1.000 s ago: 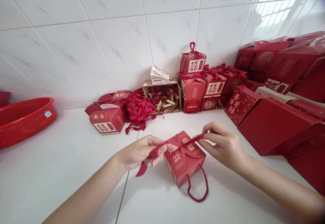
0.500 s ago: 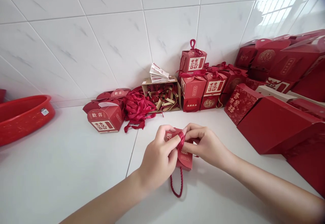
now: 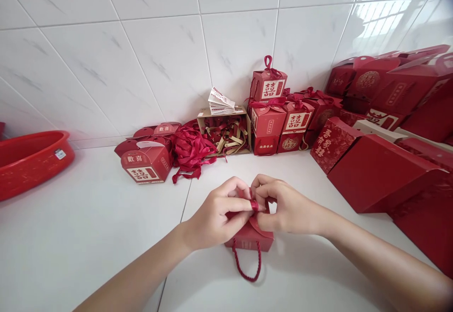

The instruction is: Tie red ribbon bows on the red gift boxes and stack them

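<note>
A small red gift box (image 3: 264,240) stands on the white surface in front of me, with a twisted red cord handle (image 3: 247,275) hanging toward me. Above its lid, my left hand (image 3: 221,213) pinches a red satin ribbon (image 3: 254,205), which runs across the fingertips. My right hand (image 3: 283,203) meets it from the other side, its fingers closed on the same ribbon at the top of the box. Fingers cover most of the lid and the ribbon's knot or loop, so its form is hidden.
A heap of red ribbon (image 3: 194,147) lies beside red boxes (image 3: 145,163) and an open carton of tags (image 3: 228,135). Ribbon-tied boxes (image 3: 269,123) are stacked by the tiled wall. Larger red boxes (image 3: 382,170) fill the right, and a red basin (image 3: 35,161) sits left.
The box has turned and tipped more upright, its handle side now facing me. Both hands have moved slightly down and stay together on the ribbon.
</note>
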{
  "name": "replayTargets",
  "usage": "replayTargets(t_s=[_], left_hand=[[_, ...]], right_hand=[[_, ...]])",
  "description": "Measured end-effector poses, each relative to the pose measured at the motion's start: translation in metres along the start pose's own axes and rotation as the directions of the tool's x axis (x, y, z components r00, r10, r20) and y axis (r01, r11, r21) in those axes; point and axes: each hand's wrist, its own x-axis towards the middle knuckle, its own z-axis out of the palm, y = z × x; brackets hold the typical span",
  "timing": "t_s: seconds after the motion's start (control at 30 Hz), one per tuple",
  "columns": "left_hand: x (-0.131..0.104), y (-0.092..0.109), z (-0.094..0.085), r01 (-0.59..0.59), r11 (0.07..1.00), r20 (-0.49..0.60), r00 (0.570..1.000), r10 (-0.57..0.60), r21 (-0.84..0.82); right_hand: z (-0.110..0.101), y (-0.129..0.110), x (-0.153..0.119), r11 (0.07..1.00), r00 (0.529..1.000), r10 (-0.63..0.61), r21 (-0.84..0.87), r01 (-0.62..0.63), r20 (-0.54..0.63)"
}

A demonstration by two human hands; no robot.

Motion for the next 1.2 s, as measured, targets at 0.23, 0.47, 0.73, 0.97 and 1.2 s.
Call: replayTargets(t_s=[0.23, 0.47, 0.73, 0.97, 1.2], left_hand=[[-0.004, -0.003, -0.021, 0.375, 0.915, -0.097, 0.926, -0.364, 0.152], [-0.002, -0.001, -0.048, 0.451, 0.891, 0.101, 0.89, -0.444, -0.052], [-0.001, -0.025, -0.038, 0.356, 0.933, 0.095, 0.932, -0.351, -0.045], [-0.006, -0.037, -0.04, 0.329, 0.923, 0.037, 0.939, -0.343, 0.198], [-0.006, -0.042, -0.039, 0.156, 0.749, -0.119, 0.987, -0.104, 0.644]], right_hand=[[-0.011, 0.008, -0.005, 0.992, 0.999, 0.014, -0.123, -0.02, -0.051], [-0.015, 0.017, -0.007, 0.98, 0.997, -0.019, -0.201, 0.004, -0.071], [-0.012, 0.014, -0.009, 0.956, 0.994, -0.028, -0.294, -0.005, -0.108], [-0.009, 0.012, -0.013, 0.921, 0.995, -0.045, -0.389, 0.008, -0.086], [-0.009, 0.01, -0.018, 0.896, 0.989, -0.129, -0.436, 0.085, -0.071]])
